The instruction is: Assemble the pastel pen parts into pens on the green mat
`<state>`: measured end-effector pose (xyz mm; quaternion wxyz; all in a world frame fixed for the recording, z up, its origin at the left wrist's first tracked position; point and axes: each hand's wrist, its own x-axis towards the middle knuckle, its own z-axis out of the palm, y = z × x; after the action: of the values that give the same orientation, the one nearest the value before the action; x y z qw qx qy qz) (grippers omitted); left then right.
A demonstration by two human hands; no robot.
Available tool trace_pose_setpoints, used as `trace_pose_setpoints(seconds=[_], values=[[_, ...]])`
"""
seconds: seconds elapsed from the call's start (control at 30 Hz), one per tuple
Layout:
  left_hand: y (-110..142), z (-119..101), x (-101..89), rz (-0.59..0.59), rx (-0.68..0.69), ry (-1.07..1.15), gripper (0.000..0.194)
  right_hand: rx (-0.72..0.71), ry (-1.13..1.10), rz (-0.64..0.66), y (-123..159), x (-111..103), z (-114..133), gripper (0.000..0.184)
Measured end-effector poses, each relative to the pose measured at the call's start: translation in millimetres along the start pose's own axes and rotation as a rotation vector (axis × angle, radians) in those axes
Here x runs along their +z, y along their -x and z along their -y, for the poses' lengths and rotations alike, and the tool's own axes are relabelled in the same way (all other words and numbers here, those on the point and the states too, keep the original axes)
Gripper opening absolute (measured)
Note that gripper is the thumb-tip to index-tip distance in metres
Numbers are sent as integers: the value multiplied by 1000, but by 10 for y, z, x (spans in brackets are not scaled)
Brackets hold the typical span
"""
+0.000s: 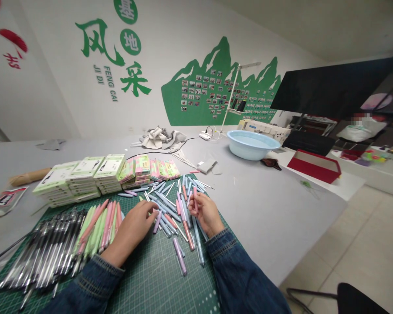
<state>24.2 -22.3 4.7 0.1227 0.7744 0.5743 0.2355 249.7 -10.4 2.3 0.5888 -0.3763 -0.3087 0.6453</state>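
My right hand [207,213] is closed around a short pink pen part [195,197], holding it upright between thumb and fingers. To its left, my left hand [138,223] reaches over a loose pile of pen parts [165,205], fingers curved and a little apart. Close under its fingertips lies a purple pen piece [157,221]; whether they touch, I cannot tell. The pile mixes blue, pink and purple barrels with thin white refills. Nearer to me, a purple pen [180,257] and a light blue pen [199,244] lie on the green cutting mat [157,279].
Left of my arm lie many clear black pens [49,244] and green and pink pens [96,224]. White boxes [110,170] and pink-green small boxes [142,168] stand behind. Farther back are crumpled cloth [162,138], a blue basin [252,150] and a red box [314,168].
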Motion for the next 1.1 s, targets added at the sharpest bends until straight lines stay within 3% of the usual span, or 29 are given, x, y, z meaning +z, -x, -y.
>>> trace_pose_setpoints(seconds=[0.17,0.37,0.57,0.73,0.87,1.1], values=[[10,-6,99,86,-1,-6,20,-32,58,2,-9,10,-21,9],[-5,13,143,58,-112,23,24,-32,146,-10,-8,13,-29,11],[-67,85,-153,-75,-259,-26,28,-37,170,49,-19,7,-63,23],[-132,197,-331,-62,-214,-95,24,-19,203,24,16,45,-52,31],[-165,233,-229,23,-154,-137,26,-1,228,35,41,81,-43,33],[-192,136,-19,47,-97,-141,21,-2,236,59,34,59,-75,34]])
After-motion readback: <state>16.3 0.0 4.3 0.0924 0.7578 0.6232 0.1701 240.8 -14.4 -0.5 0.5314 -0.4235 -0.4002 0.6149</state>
